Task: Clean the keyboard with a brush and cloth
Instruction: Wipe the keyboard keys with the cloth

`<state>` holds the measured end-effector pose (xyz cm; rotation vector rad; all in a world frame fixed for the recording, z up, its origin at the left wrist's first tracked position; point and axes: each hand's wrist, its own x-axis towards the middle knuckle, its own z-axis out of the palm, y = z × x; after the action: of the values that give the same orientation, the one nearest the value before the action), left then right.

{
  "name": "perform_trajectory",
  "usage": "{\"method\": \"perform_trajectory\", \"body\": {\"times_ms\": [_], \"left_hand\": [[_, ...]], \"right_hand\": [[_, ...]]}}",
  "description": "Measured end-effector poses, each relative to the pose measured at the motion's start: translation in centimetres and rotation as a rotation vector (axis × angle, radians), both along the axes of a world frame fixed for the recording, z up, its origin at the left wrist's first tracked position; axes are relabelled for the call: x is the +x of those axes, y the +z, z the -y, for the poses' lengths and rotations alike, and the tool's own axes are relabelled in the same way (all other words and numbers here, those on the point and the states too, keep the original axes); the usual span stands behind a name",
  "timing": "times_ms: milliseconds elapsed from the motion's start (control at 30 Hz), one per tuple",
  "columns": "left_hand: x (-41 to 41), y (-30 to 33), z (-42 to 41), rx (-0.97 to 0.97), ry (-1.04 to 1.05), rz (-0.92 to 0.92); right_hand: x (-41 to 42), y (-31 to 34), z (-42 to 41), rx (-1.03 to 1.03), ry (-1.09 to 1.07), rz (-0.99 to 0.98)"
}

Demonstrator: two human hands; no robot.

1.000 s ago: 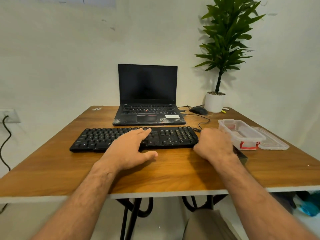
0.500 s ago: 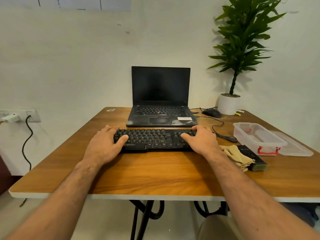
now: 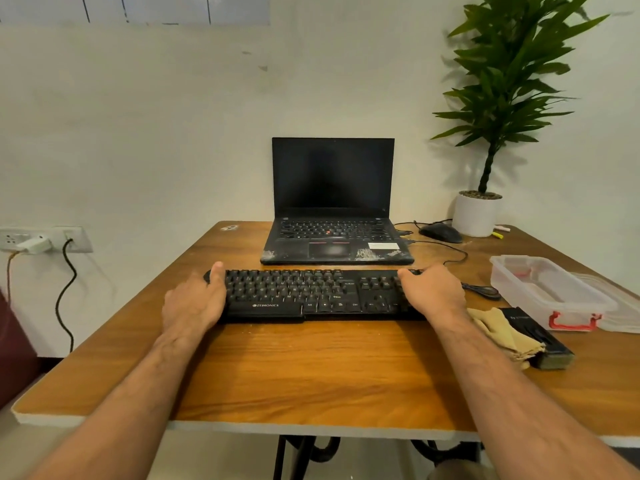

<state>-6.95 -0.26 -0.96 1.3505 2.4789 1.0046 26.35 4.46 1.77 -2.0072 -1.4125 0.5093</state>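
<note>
A black keyboard (image 3: 311, 292) lies flat on the wooden table (image 3: 311, 368), just in front of a laptop. My left hand (image 3: 194, 301) holds its left end, with one digit running up along the edge. My right hand (image 3: 433, 292) holds its right end and covers the number pad, thumb resting on the keys. A tan cloth (image 3: 500, 332) lies crumpled to the right of my right wrist. A black brush (image 3: 535, 337) sits right beside it, its bristle end toward the table's front edge.
An open black laptop (image 3: 332, 202) stands behind the keyboard, and a mouse (image 3: 440, 233) and a potted plant (image 3: 476, 214) are at the back right. A clear container (image 3: 550, 289) with a red latch and its lid (image 3: 621, 308) sit at the right. The keyboard cable (image 3: 481, 290) trails right.
My hands have moved out to the two ends of the keyboard. The keyboard has shifted right and now sits centred before the laptop. The cloth and brush have come into view.
</note>
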Motion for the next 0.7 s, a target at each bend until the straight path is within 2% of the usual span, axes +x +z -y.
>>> {"method": "perform_trajectory", "body": {"times_ms": [233,367,500,700], "left_hand": [[0.6,0.9,-1.2,0.14,-0.022,0.189],[1.6,2.0,-3.1,0.193,-0.041,0.291],[2.0,2.3,-5.5,0.256,-0.03,0.322],[1.6,0.6,-7.6,0.259,-0.006,0.308]], "right_hand": [[0.7,1.3,-1.6,0.138,-0.06,-0.172],[0.8,2.4,-3.4,0.214,-0.105,-0.202],[0.0,2.3,-5.1,0.294,-0.114,-0.2],[-0.5,0.1,-7.5,0.288,-0.14,-0.067]]}}
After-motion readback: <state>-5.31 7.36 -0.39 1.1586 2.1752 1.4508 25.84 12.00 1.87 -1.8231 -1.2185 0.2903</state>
